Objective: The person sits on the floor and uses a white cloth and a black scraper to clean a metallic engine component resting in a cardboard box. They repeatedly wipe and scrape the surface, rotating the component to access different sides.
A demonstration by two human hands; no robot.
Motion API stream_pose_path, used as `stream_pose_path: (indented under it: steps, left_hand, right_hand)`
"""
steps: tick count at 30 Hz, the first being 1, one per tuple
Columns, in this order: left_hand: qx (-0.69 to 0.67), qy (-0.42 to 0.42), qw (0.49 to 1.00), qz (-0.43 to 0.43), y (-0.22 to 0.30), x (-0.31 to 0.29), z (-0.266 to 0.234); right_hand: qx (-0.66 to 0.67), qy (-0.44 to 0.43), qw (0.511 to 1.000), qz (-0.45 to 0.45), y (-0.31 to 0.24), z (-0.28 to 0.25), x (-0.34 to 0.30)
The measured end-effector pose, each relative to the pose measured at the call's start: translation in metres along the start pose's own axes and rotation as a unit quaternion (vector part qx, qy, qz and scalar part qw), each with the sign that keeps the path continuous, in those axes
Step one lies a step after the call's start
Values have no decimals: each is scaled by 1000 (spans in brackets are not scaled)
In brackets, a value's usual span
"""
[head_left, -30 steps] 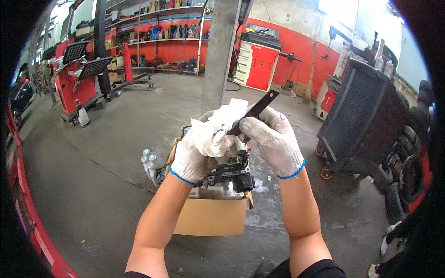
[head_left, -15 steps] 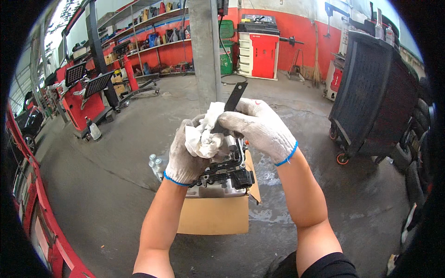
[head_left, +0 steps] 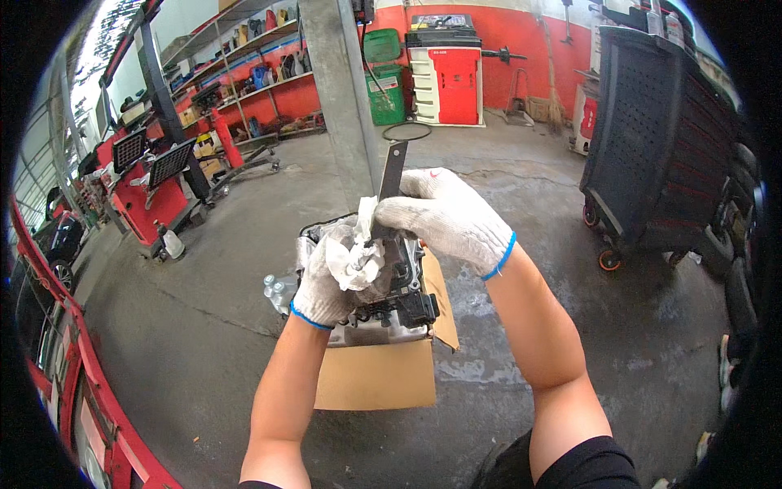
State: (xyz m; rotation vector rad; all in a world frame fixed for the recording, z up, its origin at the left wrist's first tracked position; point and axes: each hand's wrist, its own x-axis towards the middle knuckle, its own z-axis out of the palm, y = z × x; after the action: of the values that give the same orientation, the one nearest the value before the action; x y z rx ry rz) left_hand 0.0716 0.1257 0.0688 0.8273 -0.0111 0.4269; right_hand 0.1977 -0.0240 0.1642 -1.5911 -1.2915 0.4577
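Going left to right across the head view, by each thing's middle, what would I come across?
Red machine with two dark panels, red cylinder, gloved left hand, crumpled white wad, dark flat strip, gloved right hand, black wheeled cart.

A green bin stands beside a red-fronted cabinet, a black cart farther right.

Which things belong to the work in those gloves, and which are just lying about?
Likely in use:
crumpled white tissue, in left hand
dark flat strip, in right hand
mechanical assembly beneath

Likely just around:
green bin
broom
black wheeled cart
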Motion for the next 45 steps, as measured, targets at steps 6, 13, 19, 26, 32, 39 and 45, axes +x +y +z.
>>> stream_pose_path:
  steps: [6, 13, 19, 26, 32, 39, 45]
  left_hand:
    - [62, -64, 995, -34, 12, 0, -6]
    - [158, -24, 987, -28, 18, -4, 10]
    - [93, 52, 994, -17, 24, 3, 0]
    - [144, -19, 981, 131, 76, -10, -18]
    - [87, -90, 977, 173, 97, -18, -50]
    - [103, -30, 969, 223, 104, -6, -70]
    - [54, -44, 965, 255, 110, 2, -90]
  right_hand:
    - [-87, 8, 996, -19, 2, 1, -1]
    - [-126, 37, 991, -4, 2, 6, 0]
    - [46, 172, 983, -54, 9, -10, 3]
    - [-63, 215, 974, -28, 54, -19, 16]
    - [-156, 269, 950, -16, 119, -37, 39]
    - [-113, 256, 958, -61, 147, -39, 45]
    - [-67, 176, 980, -57, 153, -24, 46]
